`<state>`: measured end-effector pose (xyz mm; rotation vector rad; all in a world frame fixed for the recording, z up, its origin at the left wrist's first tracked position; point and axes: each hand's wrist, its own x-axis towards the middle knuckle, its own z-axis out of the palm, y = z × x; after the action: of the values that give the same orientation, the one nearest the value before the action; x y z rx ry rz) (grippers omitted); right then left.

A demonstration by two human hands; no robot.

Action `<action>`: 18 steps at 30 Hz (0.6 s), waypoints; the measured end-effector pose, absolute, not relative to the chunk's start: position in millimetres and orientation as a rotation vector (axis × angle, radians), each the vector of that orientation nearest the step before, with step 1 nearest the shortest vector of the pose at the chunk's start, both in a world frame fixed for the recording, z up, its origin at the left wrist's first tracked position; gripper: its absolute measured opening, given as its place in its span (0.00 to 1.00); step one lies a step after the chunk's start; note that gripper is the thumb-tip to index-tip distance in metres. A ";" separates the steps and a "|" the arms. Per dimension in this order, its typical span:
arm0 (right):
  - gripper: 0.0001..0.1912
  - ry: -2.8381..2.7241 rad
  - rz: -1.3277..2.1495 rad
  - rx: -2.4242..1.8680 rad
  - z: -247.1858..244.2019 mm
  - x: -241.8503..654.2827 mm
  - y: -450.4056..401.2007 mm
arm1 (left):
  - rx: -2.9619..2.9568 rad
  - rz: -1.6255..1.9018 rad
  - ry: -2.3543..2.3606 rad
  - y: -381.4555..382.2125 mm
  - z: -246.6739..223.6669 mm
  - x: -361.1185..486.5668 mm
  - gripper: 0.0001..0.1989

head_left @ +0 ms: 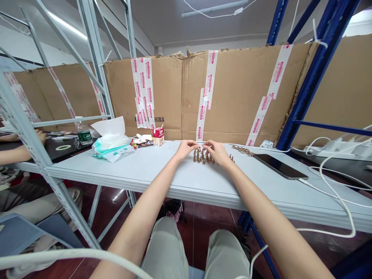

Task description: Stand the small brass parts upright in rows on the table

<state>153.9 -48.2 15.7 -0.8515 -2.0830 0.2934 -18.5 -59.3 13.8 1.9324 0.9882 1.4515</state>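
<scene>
From my end: grey table up front, small brass-coloured pieces clustered mid-table, left hand and right hand at them, fingers curled, can't tell if either's gripping one, loose metal pile off right, taped cardboard wall behind.

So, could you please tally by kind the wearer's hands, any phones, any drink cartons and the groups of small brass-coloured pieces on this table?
Hands: 2 (left hand, right hand)
Phone: 1
Drink carton: 1
Groups of brass-coloured pieces: 2 (cluster by the hands, pile near the phone)
Total: 6
The single pieces are too small and crowded to count.
</scene>
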 end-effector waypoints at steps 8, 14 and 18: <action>0.07 -2.046 0.292 -0.940 15.2 154.4 -49.9 | 2.017 1.416 1.236 -56.0 8.9 -24.7 0.10; 0.08 -2.071 0.259 -1.002 16.0 154.5 -50.6 | 2.139 1.281 1.424 -53.7 5.9 -31.6 0.06; 0.09 -2.024 0.083 -0.999 15.6 155.5 -46.7 | 2.231 1.246 1.413 -57.8 9.3 -34.9 0.05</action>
<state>155.5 -46.7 15.6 -0.9990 -2.0238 0.0830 -34.9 -57.8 9.3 2.2307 1.4128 1.2463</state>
